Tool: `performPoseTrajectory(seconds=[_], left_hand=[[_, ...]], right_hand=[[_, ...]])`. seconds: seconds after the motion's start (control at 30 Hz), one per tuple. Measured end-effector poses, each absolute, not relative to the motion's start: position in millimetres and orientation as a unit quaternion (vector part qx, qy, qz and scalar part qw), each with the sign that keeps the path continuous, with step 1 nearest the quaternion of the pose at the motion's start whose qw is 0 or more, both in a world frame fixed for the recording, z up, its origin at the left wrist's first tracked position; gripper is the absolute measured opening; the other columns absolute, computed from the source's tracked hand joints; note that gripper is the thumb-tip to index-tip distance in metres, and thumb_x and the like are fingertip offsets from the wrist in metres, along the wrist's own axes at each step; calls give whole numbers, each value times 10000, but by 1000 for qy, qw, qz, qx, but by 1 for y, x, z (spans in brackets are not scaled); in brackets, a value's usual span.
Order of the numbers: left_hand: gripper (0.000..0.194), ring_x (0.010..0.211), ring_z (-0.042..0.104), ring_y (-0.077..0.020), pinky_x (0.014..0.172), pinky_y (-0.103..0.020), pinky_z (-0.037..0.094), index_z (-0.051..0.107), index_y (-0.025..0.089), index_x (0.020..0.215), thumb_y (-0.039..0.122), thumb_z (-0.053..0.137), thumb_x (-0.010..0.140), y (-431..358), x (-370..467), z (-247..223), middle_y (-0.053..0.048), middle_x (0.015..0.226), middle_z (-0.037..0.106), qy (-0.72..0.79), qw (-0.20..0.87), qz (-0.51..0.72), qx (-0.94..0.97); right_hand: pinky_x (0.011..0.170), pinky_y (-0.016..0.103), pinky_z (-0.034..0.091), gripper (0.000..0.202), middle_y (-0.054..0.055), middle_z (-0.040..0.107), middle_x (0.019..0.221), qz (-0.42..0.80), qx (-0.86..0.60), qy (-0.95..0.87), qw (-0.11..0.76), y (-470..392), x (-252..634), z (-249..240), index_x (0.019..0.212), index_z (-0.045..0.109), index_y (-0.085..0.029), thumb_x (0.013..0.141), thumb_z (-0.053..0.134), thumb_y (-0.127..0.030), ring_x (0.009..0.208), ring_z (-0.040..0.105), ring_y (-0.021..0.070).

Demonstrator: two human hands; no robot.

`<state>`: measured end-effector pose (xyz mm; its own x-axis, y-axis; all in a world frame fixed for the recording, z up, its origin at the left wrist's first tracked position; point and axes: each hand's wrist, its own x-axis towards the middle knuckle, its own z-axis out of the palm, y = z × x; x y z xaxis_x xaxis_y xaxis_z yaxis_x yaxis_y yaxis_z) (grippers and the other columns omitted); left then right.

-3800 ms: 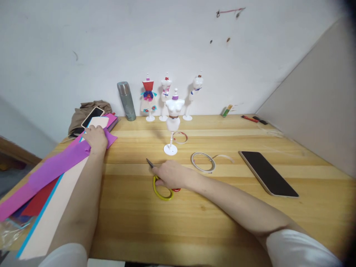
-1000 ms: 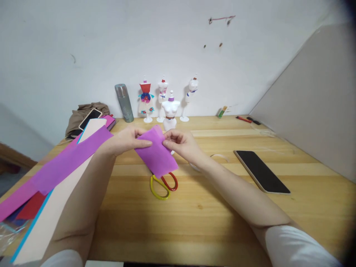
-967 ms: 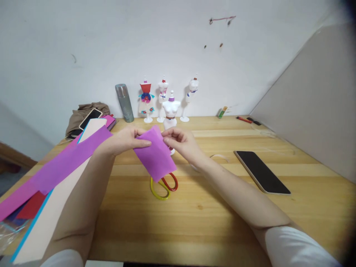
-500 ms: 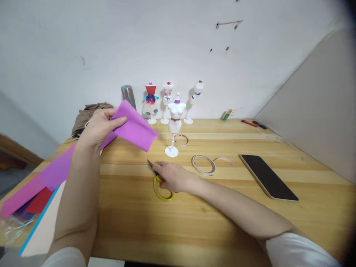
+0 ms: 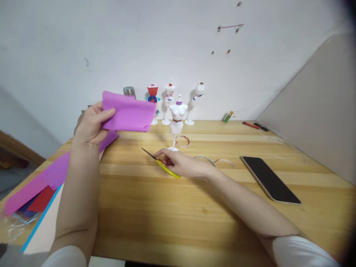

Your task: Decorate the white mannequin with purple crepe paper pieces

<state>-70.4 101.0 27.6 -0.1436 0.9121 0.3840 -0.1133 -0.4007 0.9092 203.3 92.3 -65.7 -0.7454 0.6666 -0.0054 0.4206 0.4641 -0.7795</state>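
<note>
My left hand (image 5: 93, 120) pinches the left end of a folded purple sheet (image 5: 129, 113), thumb in front, held up above the table. My right hand (image 5: 176, 161) is closed on scissors (image 5: 168, 170) with yellow handles, and their dark blades point to the upper left, below the sheet. Just behind my right hand stands a small white mannequin (image 5: 177, 124) with a purple neck band and a brown waist band; my hand overlaps the edge of its base. A longer purple piece (image 5: 52, 170) lies on the table under my left forearm.
Three more mannequins (image 5: 169, 98) stand by the wall, one in a red top. A tape roll (image 5: 204, 158) lies behind my right wrist, a phone (image 5: 269, 180) to the right, a glue stick (image 5: 228, 116) and markers (image 5: 250, 125) at the back. Red sheets (image 5: 41, 198) lie left.
My right hand has lifted the scissors off the table and turned them. The purple sheet in my left hand has swung level and faces me more squarely.
</note>
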Motion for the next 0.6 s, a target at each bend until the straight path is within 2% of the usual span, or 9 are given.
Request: performPoseTrajectory(seconds=[0.07,0.13,0.23,0.33,0.43,0.5,0.6], left_hand=[[235,900,643,-198,711,-259,534,754,196,815,220,846,600,95,-74,33,-26,854,753,350,391,673,520],[203,987,644,-222,783,-276,543,742,190,794,198,829,611,90,-76,36,-21,857,751,325,386,689,520],[203,932,666,-236,780,-304,549,743,170,781,182,823,595,82,-74,37,-27,810,738,317,381,691,526],[243,766,681,-233,657,-332,551,761,186,788,254,852,573,79,-68,32,-61,777,730,362,412,622,559],[301,644,659,-209,565,-311,521,763,202,781,325,897,540,83,-58,24,-71,740,720,396,454,515,610],[307,626,655,-196,554,-287,508,762,193,784,367,900,573,89,-51,18,-63,707,707,394,489,448,636],[343,617,648,-172,548,-256,494,778,171,852,377,897,604,98,-42,12,-65,740,721,383,529,397,644]], right_hand=[[637,253,479,422,-6,601,857,491,-297,-789,219,93,207,-59,1282,536,-213,865,596,-191,712,621,128],[590,247,486,495,4,613,892,583,-269,-722,258,92,210,-53,1356,488,-226,882,628,-266,678,641,121],[487,215,402,619,19,660,884,651,-259,-654,285,90,216,-42,1399,476,-222,847,711,-376,587,580,96],[469,219,346,705,21,689,859,675,-246,-621,312,94,223,-34,1381,504,-222,765,792,-408,538,488,80],[478,235,330,708,-17,617,851,679,-217,-605,355,103,229,-32,1272,581,-254,653,872,-433,531,409,70],[494,254,335,661,-13,564,875,661,-198,-622,371,109,234,-33,1192,623,-259,641,860,-536,561,406,83],[573,291,394,689,18,542,915,604,-175,-682,373,113,239,-34,1180,624,-263,672,769,-705,663,463,134]])
